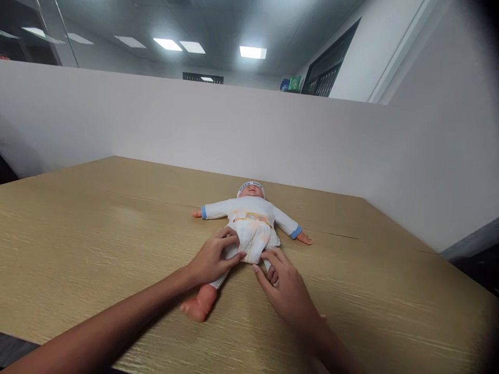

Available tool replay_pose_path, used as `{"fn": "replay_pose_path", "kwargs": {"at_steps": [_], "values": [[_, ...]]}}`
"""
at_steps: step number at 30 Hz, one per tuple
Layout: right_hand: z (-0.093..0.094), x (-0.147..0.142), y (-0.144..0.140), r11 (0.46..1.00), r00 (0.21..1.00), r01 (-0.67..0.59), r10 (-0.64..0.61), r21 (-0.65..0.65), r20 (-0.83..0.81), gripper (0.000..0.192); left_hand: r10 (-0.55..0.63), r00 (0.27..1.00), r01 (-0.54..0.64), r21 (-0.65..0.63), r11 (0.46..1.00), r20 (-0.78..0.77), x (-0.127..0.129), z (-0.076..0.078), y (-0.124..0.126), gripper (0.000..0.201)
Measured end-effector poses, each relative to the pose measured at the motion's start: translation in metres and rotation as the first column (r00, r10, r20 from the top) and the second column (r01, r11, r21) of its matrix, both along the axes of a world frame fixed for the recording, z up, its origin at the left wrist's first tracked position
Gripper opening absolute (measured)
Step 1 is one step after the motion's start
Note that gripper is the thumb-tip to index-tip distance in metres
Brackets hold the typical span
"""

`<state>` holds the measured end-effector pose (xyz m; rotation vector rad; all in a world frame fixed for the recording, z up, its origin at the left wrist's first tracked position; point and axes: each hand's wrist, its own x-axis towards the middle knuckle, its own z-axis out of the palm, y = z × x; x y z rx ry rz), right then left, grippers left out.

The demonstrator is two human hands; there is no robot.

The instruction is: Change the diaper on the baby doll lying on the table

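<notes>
Our left hand [212, 259] rests on the doll's hip, its fingers curled over the near left edge of the diaper [253, 236] and pinching the fabric there. Our right hand [286, 288] lies flat-knuckled at the diaper's lower right edge, fingertips bent onto the cloth near the crotch; we cannot tell whether it grips the material or only presses on it.

The doll [249, 218] lies on its back near the middle of the wooden table [97, 234], head pointing away from us and feet toward us. Both arms are stretched out to the sides, in white sleeves with blue cuffs. A white cap with a blue band covers the head. The diaper is wrapped around the waist, with a patterned yellow strip along its upper edge. One bare leg [200, 304] extends toward us beneath our left wrist; the other leg is hidden under our right hand.

A white partition [156, 124] stands along the far edge of the table.
</notes>
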<state>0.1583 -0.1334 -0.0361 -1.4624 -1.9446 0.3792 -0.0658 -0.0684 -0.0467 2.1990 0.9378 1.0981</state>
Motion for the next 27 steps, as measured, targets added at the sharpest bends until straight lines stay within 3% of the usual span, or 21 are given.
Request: {"fn": "replay_pose_path", "kwargs": {"at_steps": [6, 15, 18, 21, 24, 27], "values": [[-0.004, -0.001, -0.002, 1.000, 0.999, 0.009, -0.008, 0.021, -0.034, 0.020, -0.014, 1.000, 0.014, 0.026, 1.000, -0.012, -0.001, 0.001, 0.001, 0.017], [-0.003, -0.002, 0.003, 0.996, 1.000, 0.026, -0.027, -0.081, -0.012, 0.016, -0.008, 0.998, 0.010, 0.017, 1.000, -0.065, 0.000, 0.004, 0.000, 0.023], [-0.005, -0.002, 0.009, 0.992, 0.986, 0.064, -0.080, -0.113, -0.145, 0.024, 0.043, 0.999, -0.044, -0.064, 0.997, -0.024, 0.001, -0.004, 0.004, 0.023], [-0.006, 0.001, 0.013, 0.992, 0.956, 0.088, -0.110, -0.089, -0.273, 0.034, 0.009, 0.990, 0.019, -0.192, 0.981, 0.143, 0.003, -0.011, 0.009, 0.029], [-0.002, 0.007, 0.015, 0.987, 0.951, 0.152, -0.161, -0.054, -0.265, 0.039, 0.009, 0.953, 0.082, -0.288, 0.954, 0.302, 0.005, -0.016, 0.012, 0.041], [0.004, 0.014, 0.014, 0.977, 0.953, 0.204, -0.213, -0.064, -0.216, 0.038, 0.112, 0.924, 0.042, -0.388, 0.921, 0.365, 0.002, -0.017, 0.013, 0.053]]}}
